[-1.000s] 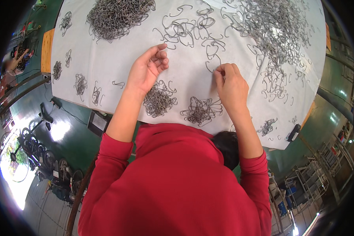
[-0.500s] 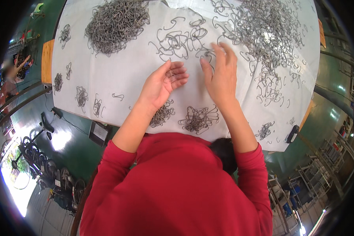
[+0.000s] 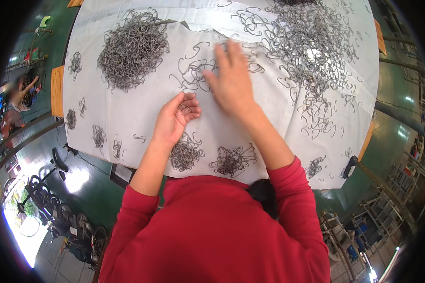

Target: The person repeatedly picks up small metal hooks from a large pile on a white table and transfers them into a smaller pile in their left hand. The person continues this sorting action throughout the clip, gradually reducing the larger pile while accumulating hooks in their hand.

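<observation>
My left hand (image 3: 171, 120) is held palm inward above the white-covered table (image 3: 127, 111), its fingers curled round a few thin S-shaped metal hooks. Over the loose scatter of S-hooks (image 3: 196, 71) in the middle, my right hand (image 3: 233, 85) reaches with fingers spread, slightly blurred. Nothing shows gripped in it, though its palm side is hidden. Two small heaps lie near my body: one heap of S-hooks (image 3: 185, 154) below my left hand, and a darker heap of S-hooks (image 3: 232, 160) to its right.
A dense mound of hooks (image 3: 133, 52) stands at the far left, and a wide spread of hooks (image 3: 311, 52) covers the far right. Several little clusters, such as this hook cluster (image 3: 98, 136), line the left side. A black object (image 3: 350, 167) sits at the right near corner.
My right hand has swept left and farther out over the loose hooks. My left hand has shifted a little left, still curled. The view has tipped slightly, so the table appears lower.
</observation>
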The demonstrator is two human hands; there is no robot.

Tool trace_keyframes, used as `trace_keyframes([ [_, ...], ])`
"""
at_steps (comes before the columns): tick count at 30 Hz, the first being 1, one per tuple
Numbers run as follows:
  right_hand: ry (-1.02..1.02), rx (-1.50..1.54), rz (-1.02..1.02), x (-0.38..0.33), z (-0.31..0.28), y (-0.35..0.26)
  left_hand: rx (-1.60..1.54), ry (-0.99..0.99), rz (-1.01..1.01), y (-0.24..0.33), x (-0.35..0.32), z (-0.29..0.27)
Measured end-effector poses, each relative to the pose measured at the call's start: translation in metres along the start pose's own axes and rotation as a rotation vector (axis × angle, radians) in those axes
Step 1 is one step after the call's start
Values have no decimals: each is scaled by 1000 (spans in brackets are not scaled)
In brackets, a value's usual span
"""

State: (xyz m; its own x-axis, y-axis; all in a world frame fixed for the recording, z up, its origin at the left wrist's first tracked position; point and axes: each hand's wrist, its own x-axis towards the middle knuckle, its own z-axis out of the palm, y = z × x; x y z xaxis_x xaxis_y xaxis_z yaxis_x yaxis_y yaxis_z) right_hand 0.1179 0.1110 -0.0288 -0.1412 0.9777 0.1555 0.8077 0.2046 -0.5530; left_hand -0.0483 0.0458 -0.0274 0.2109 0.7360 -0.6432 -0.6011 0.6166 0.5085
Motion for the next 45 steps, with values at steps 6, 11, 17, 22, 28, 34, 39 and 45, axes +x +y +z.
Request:
trace_keyframes([
  [6, -85, -86, 25, -25, -6, -12, -17, -60, 3, 0, 0, -5],
  [11, -263, -121, -47, -59, -30, -9, 11, -39, -1, 2, -3, 1],
  [17, -171, -89, -78, -29, -15, -4, 20, -35, -16, 3, -3, 1],
  [22, -137, -52, -169, -10, -9, -20, 22, -30, -1, 3, -3, 1],
  [28, -218, 99, -189, -6, -9, -23, 28, -59, 15, 0, -1, -2],
  [34, -91, 6, -139, 4, -3, -18, 40, -62, 5, 1, -1, -1],
  [39, -141, 108, -236, 1, -11, -31, 23, -58, 8, 2, -2, 0],
  [45, -236, 51, -173, -11, -31, -13, 24, -71, 12, 0, -2, -3],
])
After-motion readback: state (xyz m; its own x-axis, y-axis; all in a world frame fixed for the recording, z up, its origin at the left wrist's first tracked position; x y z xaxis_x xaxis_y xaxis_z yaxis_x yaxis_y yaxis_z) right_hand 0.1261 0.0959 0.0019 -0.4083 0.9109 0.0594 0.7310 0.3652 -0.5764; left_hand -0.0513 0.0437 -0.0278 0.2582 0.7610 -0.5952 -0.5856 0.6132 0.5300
